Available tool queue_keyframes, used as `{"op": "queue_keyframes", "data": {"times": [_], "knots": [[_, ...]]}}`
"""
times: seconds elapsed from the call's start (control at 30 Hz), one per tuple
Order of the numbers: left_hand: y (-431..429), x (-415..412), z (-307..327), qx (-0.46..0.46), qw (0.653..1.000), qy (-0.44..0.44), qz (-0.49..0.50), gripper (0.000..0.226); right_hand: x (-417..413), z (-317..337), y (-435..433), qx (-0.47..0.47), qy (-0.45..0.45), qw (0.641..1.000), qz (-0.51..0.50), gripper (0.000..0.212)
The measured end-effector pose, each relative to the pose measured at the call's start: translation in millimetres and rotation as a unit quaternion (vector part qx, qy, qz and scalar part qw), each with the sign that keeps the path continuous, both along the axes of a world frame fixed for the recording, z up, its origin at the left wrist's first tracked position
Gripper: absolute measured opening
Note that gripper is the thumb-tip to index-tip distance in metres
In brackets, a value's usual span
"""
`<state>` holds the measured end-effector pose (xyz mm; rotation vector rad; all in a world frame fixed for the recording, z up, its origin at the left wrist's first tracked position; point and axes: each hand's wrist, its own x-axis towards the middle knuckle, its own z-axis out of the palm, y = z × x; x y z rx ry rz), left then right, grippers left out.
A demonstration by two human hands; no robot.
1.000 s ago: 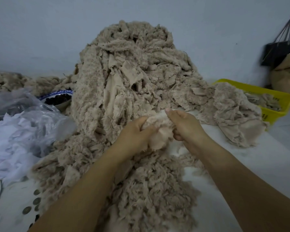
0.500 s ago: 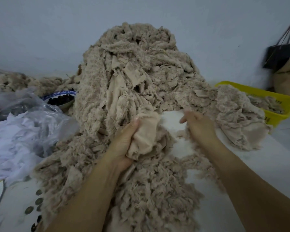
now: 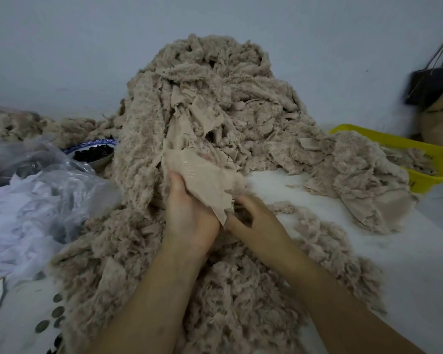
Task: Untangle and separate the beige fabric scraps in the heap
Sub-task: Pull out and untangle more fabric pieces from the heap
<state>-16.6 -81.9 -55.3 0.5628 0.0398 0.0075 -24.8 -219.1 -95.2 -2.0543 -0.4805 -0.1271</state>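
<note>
Seen from the head: left hand (image 3: 189,215) curled round a flat beige scrap (image 3: 202,178), near centre, against the heap (image 3: 215,98); right hand (image 3: 257,222) curled at its lower corner, grip unclear; risks dragging tangled strands along, or toppling the tall heap, if pulled hard.

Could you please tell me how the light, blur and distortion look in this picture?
Head view: dim, flat bluish light, no glare or hard shadows; the tall heap of beige fabric scraps, left hand and right hand look fairly sharp; the dark hanging bag at the right edge is smeared; wide-angle stretching at borders.
</note>
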Motion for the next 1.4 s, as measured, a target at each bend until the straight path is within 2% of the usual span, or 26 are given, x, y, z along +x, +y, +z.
{"op": "queue_keyframes", "data": {"times": [0.07, 0.17, 0.27, 0.3, 0.37, 0.43, 0.47, 0.53, 0.6, 0.67, 0.73, 0.8, 0.87, 0.93, 1.03, 1.1, 1.2, 1.27, 1.33, 1.4], "knots": [[1.2, 3.4, -4.4, 0.003, 1.000, -0.012, 0.006, 0.065, 2.3, -0.5, -0.8, 0.000, -0.017, 1.000, -0.023, 0.008], [0.5, 5.3, -12.6, 0.034, 0.999, -0.032, 0.017, 0.070, 4.4, 0.8, -2.7, 0.106, 0.026, 0.993, -0.049, 0.027], [-3.3, -4.1, -21.1, 0.192, 0.981, -0.036, 0.006, 0.077, 7.2, 4.7, -7.8, 0.193, 0.069, 0.976, -0.069, 0.030], [-5.9, -8.2, -24.8, 0.263, 0.963, -0.048, -0.016, 0.074, 7.6, 4.2, -7.9, 0.200, 0.070, 0.975, -0.065, 0.031], [-11.0, -13.0, -32.3, 0.430, 0.899, -0.073, -0.045, 0.059, 8.2, 1.4, -5.9, 0.186, 0.066, 0.979, -0.060, 0.029], [-13.8, -12.4, -36.1, 0.543, 0.837, -0.059, 0.017, 0.033, 8.2, -0.3, -3.9, 0.175, 0.056, 0.981, -0.061, 0.027], [-13.1, -11.4, -37.0, 0.570, 0.817, -0.051, 0.070, 0.025, 7.3, -0.7, -3.3, 0.173, 0.050, 0.982, -0.056, 0.028], [-10.8, -8.2, -37.6, 0.591, 0.782, -0.076, 0.181, 0.039, 4.1, -1.0, -2.5, 0.170, 0.043, 0.984, -0.022, 0.026], [-10.1, -9.9, -36.6, 0.587, 0.767, -0.118, 0.231, 0.042, -0.3, -0.3, 1.2, 0.134, 0.046, 0.990, 0.011, 0.026], [-11.1, -14.3, -37.5, 0.559, 0.783, -0.131, 0.239, 0.032, -1.7, 0.1, 4.8, 0.063, 0.031, 0.998, 0.009, 0.034], [-13.2, -18.2, -36.5, 0.509, 0.825, -0.124, 0.211, 0.019, 1.8, 0.1, 4.2, -0.011, -0.021, 0.999, -0.028, 0.027], [-14.5, -20.7, -32.8, 0.480, 0.845, -0.142, 0.188, 0.026, 6.2, -0.3, 1.9, -0.071, -0.084, 0.992, -0.064, 0.012], [-14.9, -19.6, -30.6, 0.461, 0.854, -0.153, 0.185, 0.029, 7.3, 0.5, 2.5, -0.106, -0.130, 0.982, -0.092, 0.014], [-15.0, -17.8, -30.2, 0.420, 0.877, -0.144, 0.181, 0.026, 8.2, -0.4, 3.5, -0.116, -0.149, 0.977, -0.103, 0.019], [-12.7, -13.5, -31.6, 0.355, 0.916, -0.103, 0.157, 0.019, 7.6, -2.0, 2.3, -0.087, -0.123, 0.985, -0.083, 0.021], [-11.7, -12.9, -30.0, 0.343, 0.924, -0.067, 0.156, 0.022, 6.5, -1.9, 1.1, -0.074, -0.112, 0.988, -0.071, 0.013], [-12.8, -12.8, -30.8, 0.333, 0.935, -0.011, 0.126, 0.024, 2.7, 0.4, 2.8, -0.015, -0.125, 0.991, -0.054, 0.023], [-14.4, -16.8, -31.9, 0.347, 0.934, -0.024, 0.079, 0.026, 0.4, 3.6, 1.1, 0.046, -0.122, 0.990, -0.046, 0.021], [-17.8, -21.4, -33.9, 0.384, 0.920, -0.072, 0.031, 0.052, 0.2, 6.1, -3.1, 0.092, -0.110, 0.988, -0.054, 0.021], [-21.2, -23.9, -32.6, 0.408, 0.907, -0.104, 0.003, 0.058, 0.1, 7.6, -4.0, 0.075, -0.121, 0.987, -0.072, 0.022]]}}
